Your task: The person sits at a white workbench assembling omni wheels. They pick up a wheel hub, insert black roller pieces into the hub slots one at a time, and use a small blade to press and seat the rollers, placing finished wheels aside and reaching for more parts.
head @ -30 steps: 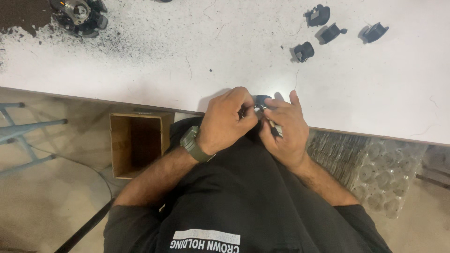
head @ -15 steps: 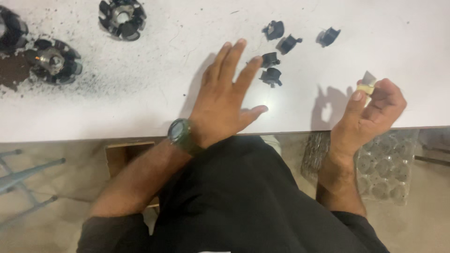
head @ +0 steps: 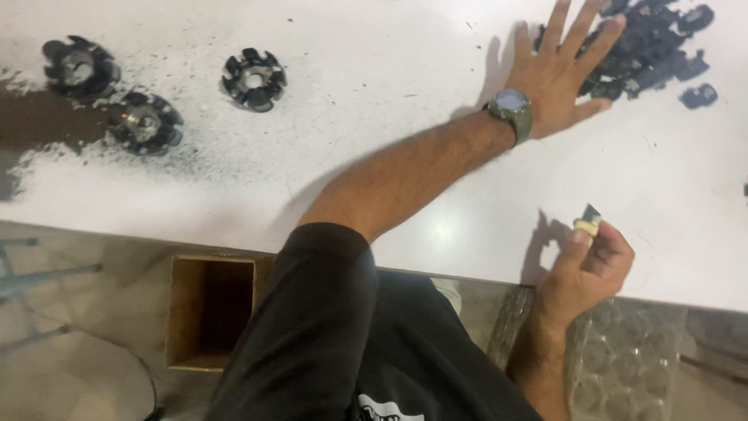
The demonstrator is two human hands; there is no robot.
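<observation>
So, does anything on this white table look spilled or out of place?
Yes. Dark powder is smeared and speckled over the left part of the white table, around the three black toothed round parts. It looks spilled. The rest of the surface shows only stray specks.

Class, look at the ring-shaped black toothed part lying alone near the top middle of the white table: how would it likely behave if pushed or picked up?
The toothed ring lies flat, so it would probably slide rather than roll or tip. It looks rigid and likely hefty for its size, with a metallic centre. The black powder scattered nearby suggests it might smudge fingers.
</observation>
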